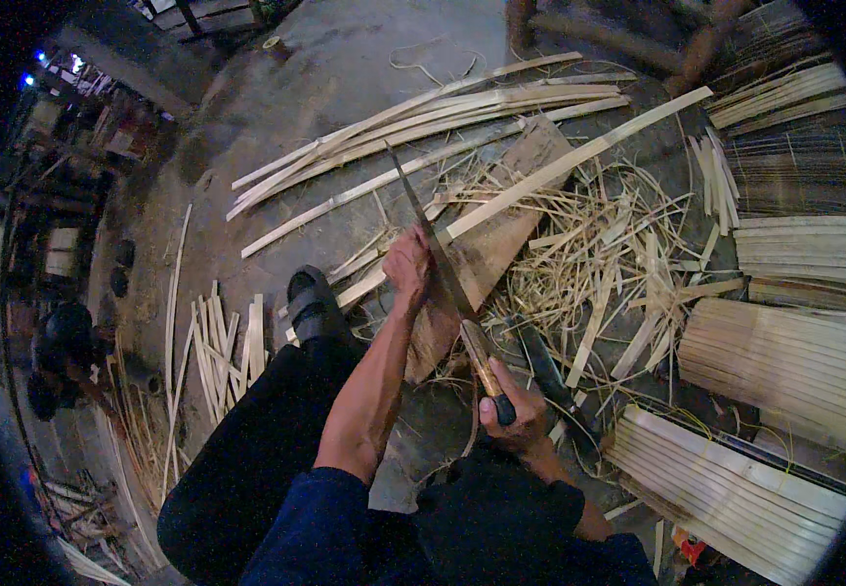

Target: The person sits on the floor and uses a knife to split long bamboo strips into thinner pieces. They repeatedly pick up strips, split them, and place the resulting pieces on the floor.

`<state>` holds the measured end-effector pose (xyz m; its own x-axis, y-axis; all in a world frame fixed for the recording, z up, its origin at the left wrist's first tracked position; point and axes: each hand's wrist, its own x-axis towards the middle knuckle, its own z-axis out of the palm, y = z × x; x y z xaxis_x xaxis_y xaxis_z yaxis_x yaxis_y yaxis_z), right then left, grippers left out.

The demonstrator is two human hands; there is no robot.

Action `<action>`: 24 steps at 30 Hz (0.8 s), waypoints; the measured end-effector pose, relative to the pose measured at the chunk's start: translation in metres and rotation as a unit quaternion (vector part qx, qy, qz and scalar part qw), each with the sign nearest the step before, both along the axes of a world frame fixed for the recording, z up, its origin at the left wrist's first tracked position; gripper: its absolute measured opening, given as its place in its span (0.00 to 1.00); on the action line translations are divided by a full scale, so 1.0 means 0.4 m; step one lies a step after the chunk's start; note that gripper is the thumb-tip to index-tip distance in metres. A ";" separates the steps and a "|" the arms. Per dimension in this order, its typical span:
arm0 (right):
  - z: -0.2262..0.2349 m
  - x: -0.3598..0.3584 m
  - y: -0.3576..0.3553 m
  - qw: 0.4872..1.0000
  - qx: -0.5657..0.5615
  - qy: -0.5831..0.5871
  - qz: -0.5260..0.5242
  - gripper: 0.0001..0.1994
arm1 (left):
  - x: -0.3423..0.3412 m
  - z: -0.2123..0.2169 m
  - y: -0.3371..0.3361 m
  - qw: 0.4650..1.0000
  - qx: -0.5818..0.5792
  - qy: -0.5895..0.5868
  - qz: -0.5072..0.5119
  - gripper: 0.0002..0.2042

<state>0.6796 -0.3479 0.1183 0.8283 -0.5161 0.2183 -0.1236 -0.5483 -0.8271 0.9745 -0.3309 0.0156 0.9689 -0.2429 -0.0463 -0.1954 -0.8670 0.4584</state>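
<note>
My right hand (519,410) is closed around the wooden, dark-ended handle of a handsaw (440,251). Its long narrow blade points away and to the left, crossing over a pale bamboo strip (579,159). Close beside the blade, my left hand (409,262) grips that strip, which runs from the far right down to the near left. Beneath the strip is a worn wooden board (491,256), lying at a slant on the floor. The blade hides part of my left hand's edge, and whether its teeth touch the strip I cannot tell.
Long bamboo strips (423,122) lie beyond the board. Right of it spreads a tangle of thin shavings (604,244). Stacked bamboo slats (784,371) line the right side. Shorter pieces (218,352) lie at left, near my sandalled foot (316,308).
</note>
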 end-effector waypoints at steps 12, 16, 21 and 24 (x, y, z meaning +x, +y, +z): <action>0.073 0.076 -0.027 0.994 0.097 0.050 -0.013 0.29 | 0.020 0.001 0.009 0.998 0.018 -0.050 0.034 0.20; 0.075 -0.073 0.018 0.994 0.075 0.078 0.022 0.26 | 0.092 -0.142 0.086 0.978 -0.069 -0.195 0.003 0.23; 0.032 -0.177 0.033 0.998 0.035 0.055 -0.010 0.26 | 0.018 -0.063 0.027 0.984 -0.100 -0.147 -0.026 0.24; 0.035 0.057 -0.005 0.998 0.039 0.015 -0.035 0.25 | 0.026 -0.038 0.030 0.986 0.001 -0.163 -0.020 0.23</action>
<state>0.7026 -0.3500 0.1324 0.7946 -0.5881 0.1510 -0.1845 -0.4707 -0.8628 0.9848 -0.3189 0.0003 0.9223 -0.2808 0.2655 -0.3657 -0.8563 0.3647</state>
